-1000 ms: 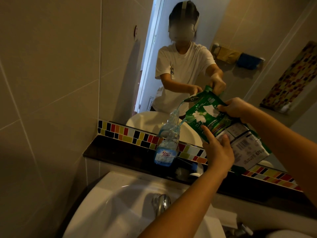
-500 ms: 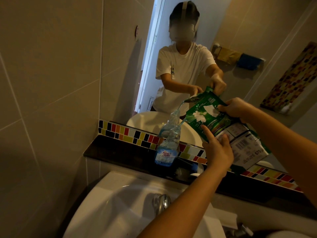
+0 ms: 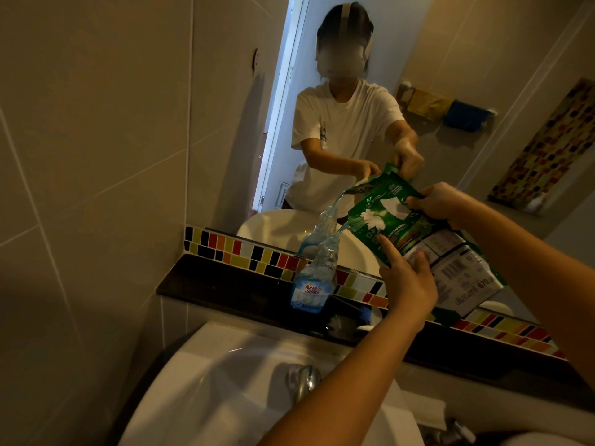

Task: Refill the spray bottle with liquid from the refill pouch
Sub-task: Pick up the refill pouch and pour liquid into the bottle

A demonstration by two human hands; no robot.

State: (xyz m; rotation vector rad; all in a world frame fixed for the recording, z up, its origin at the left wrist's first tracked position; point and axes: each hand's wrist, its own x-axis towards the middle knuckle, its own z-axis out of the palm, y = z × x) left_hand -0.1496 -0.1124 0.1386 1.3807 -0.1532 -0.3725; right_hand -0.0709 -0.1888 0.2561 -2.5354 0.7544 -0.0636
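Observation:
A clear spray bottle with a blue label stands uncapped on the dark ledge behind the sink. The green refill pouch is tilted above it, spout down to the left, and a thin stream of blue liquid runs into the bottle's neck. My left hand holds the pouch's lower edge from below, forefinger stretched along it. At the pouch's upper side, my right hand grips it. The bottle holds blue liquid in its lower part.
A white sink with a chrome tap lies below the ledge. Small white and blue parts lie on the ledge right of the bottle. A mirror above a coloured tile strip reflects a person and the pouring. Tiled wall stands left.
Almost nothing has moved; both hands keep the pouch tilted and the stream keeps running into the bottle.

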